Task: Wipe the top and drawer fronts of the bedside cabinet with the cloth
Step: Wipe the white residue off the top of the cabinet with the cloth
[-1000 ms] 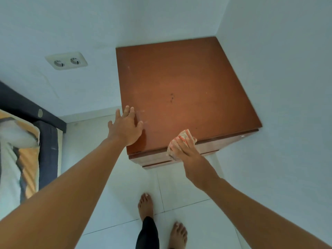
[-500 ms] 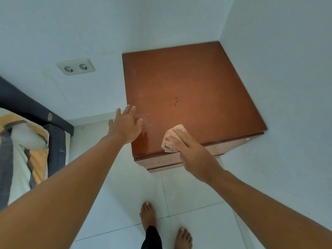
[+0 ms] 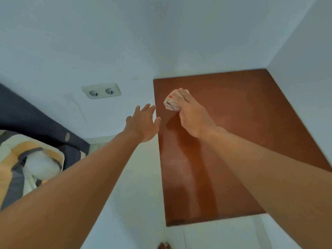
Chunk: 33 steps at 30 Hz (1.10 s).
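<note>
Near the far left corner of the cabinet [image 3: 242,133], my right grip [image 3: 194,119] clamped the cloth [image 3: 170,103]; the rest lay rightward, my left grip [image 3: 143,124] open alongside.

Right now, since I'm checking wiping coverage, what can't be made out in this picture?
Head view only.
The drawer fronts: out of sight below the cabinet top's near edge.
Part of the top: covered by the right forearm.
The cloth: mostly bunched inside the right hand.
The left hand: blur hides whether it touches the top's left edge.
A foot: cut off by the bottom edge.
</note>
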Each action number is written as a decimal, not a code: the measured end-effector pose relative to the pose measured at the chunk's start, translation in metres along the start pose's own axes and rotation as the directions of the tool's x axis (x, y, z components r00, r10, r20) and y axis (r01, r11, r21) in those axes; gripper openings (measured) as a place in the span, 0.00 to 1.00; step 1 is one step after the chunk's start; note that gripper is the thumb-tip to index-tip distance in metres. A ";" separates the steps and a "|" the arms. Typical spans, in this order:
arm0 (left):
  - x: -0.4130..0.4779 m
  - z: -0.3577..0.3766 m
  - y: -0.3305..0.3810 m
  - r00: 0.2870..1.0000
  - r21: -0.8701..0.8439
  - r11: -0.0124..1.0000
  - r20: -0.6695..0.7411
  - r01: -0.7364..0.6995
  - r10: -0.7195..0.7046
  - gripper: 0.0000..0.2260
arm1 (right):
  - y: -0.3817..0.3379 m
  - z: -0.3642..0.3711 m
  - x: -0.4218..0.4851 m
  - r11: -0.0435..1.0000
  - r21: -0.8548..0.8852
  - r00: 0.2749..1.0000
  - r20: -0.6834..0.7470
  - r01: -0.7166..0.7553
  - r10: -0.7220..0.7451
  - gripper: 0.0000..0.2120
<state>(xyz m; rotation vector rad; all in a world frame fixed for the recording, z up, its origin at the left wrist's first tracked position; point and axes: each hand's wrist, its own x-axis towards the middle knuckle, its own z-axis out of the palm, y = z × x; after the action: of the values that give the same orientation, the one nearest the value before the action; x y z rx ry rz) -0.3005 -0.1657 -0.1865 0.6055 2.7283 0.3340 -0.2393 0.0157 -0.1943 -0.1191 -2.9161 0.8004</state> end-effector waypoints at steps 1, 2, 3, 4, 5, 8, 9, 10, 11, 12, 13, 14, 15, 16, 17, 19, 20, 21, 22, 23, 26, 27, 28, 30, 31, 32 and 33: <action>0.011 -0.001 -0.004 1.000 -0.003 1.000 0.006 0.000 0.000 0.26 | 0.001 0.007 0.019 1.000 0.006 1.000 0.007 -0.005 0.005 0.32; 0.022 -0.003 -0.008 1.000 -0.007 1.000 0.012 0.000 0.000 0.26 | 0.001 0.013 0.038 1.000 0.009 1.000 0.012 -0.012 0.012 0.32; 0.033 -0.003 -0.012 1.000 -0.015 1.000 0.017 -0.002 0.002 0.26 | 0.002 0.019 0.057 1.000 0.017 1.000 0.016 -0.019 0.018 0.32; 0.042 -0.004 -0.017 1.000 -0.023 1.000 0.017 -0.004 0.004 0.26 | 0.001 0.023 0.073 0.999 0.028 1.000 0.013 -0.019 0.019 0.32; 0.050 -0.003 -0.021 1.000 -0.032 0.999 0.012 -0.006 0.006 0.26 | 0.000 0.029 0.089 0.999 0.038 1.000 -0.003 -0.008 0.008 0.30; 0.066 -0.002 -0.033 1.000 -0.078 0.997 0.004 -0.003 0.003 0.26 | 0.001 0.047 0.120 0.996 -0.087 0.999 -0.043 -0.015 0.011 0.20; 0.069 -0.003 -0.036 1.000 -0.098 0.995 0.010 0.003 -0.002 0.26 | 0.000 0.050 0.124 0.989 -0.138 0.998 0.012 -0.052 0.055 0.21; 0.071 -0.004 -0.038 1.000 -0.116 0.993 0.015 0.008 -0.006 0.26 | 0.000 0.050 0.125 0.983 -0.164 0.991 0.083 -0.087 0.102 0.22; 0.073 -0.005 -0.038 1.000 -0.130 0.991 0.015 0.013 -0.011 0.25 | 0.001 0.048 0.124 0.983 -0.155 0.985 0.125 -0.103 0.123 0.22; 0.074 -0.007 -0.037 1.000 -0.140 0.990 0.001 0.016 -0.016 0.25 | 0.004 0.044 0.121 0.988 -0.118 0.987 0.113 -0.101 0.114 0.22; 0.077 -0.008 -0.034 0.999 -0.152 0.988 -0.035 0.017 -0.022 0.24 | 0.010 0.039 0.118 0.994 -0.071 0.995 0.059 -0.081 0.086 0.21; 0.081 -0.010 -0.031 0.996 -0.166 0.986 -0.088 0.016 -0.031 0.23 | 0.017 0.032 0.113 0.997 -0.049 0.998 -0.001 -0.060 0.060 0.21; 0.085 -0.013 -0.024 0.989 -0.180 0.984 -0.146 0.010 -0.037 0.22 | 0.029 0.025 0.108 0.997 -0.058 0.998 -0.038 -0.056 0.054 0.21; 0.091 -0.015 -0.016 0.981 -0.193 0.981 -0.192 0.000 -0.037 0.21 | 0.044 0.018 0.101 0.993 -0.095 0.996 -0.052 -0.077 0.072 0.22; 0.098 -0.017 -0.004 0.975 -0.201 0.980 -0.220 -0.011 -0.034 0.21 | 0.063 0.012 0.094 0.982 -0.148 0.993 -0.050 -0.116 0.110 0.24; 0.116 -0.017 0.023 0.973 -0.201 0.979 -0.230 -0.023 -0.024 0.23 | 0.097 0.005 0.077 0.948 -0.259 0.983 -0.036 -0.183 0.180 0.24; 0.126 -0.015 0.037 0.974 -0.187 0.982 -0.223 -0.019 -0.024 0.23 | 0.110 0.004 0.069 0.938 -0.287 0.981 -0.041 -0.194 0.190 0.24; 0.138 -0.012 0.050 0.976 -0.164 0.986 -0.215 -0.005 -0.031 0.23 | 0.119 0.006 0.063 0.938 -0.294 0.983 -0.056 -0.185 0.177 0.24; 0.149 -0.007 0.062 0.977 -0.133 0.991 -0.207 0.023 -0.050 0.23 | 0.124 0.008 0.059 0.943 -0.285 0.985 -0.073 -0.171 0.157 0.24; 0.159 0.000 0.071 0.976 -0.103 0.992 -0.198 0.069 -0.089 0.22 | 0.126 0.011 0.059 0.948 -0.274 0.986 -0.088 -0.160 0.141 0.24; 0.177 0.028 0.087 0.963 -0.071 0.976 -0.164 0.207 -0.216 0.23 | 0.131 0.013 0.060 0.953 -0.264 0.986 -0.115 -0.146 0.119 0.24; 0.178 0.038 0.089 0.958 -0.055 0.974 -0.172 0.222 -0.228 0.25 | 0.132 0.012 0.060 0.955 -0.260 0.986 -0.121 -0.143 0.115 0.24; 0.177 0.047 0.090 0.951 -0.030 0.973 -0.206 0.229 -0.231 0.26 | 0.133 0.011 0.060 0.957 -0.255 0.986 -0.120 -0.141 0.113 0.24; 0.174 0.056 0.089 0.927 0.003 0.968 -0.291 0.249 -0.238 0.29 | 0.133 0.011 0.062 0.957 -0.254 0.987 -0.118 -0.140 0.113 0.24; 0.173 0.057 0.089 0.918 0.007 0.966 -0.311 0.259 -0.244 0.31 | 0.133 0.011 0.061 0.956 -0.255 0.987 -0.115 -0.142 0.115 0.24; 0.172 0.056 0.089 0.915 0.008 0.962 -0.310 0.273 -0.257 0.32 | 0.132 0.012 0.062 0.957 -0.252 0.987 -0.111 -0.143 0.118 0.25; 0.170 0.056 0.090 0.914 0.001 0.956 -0.294 0.293 -0.280 0.33 | 0.131 0.012 0.062 0.958 -0.248 0.987 -0.111 -0.144 0.120 0.25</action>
<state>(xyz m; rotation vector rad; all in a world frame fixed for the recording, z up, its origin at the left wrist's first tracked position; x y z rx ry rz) -0.3932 -0.0022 -0.2560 0.1668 3.0597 0.3096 -0.2964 0.1285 -0.2665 -0.3681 -2.9289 0.4165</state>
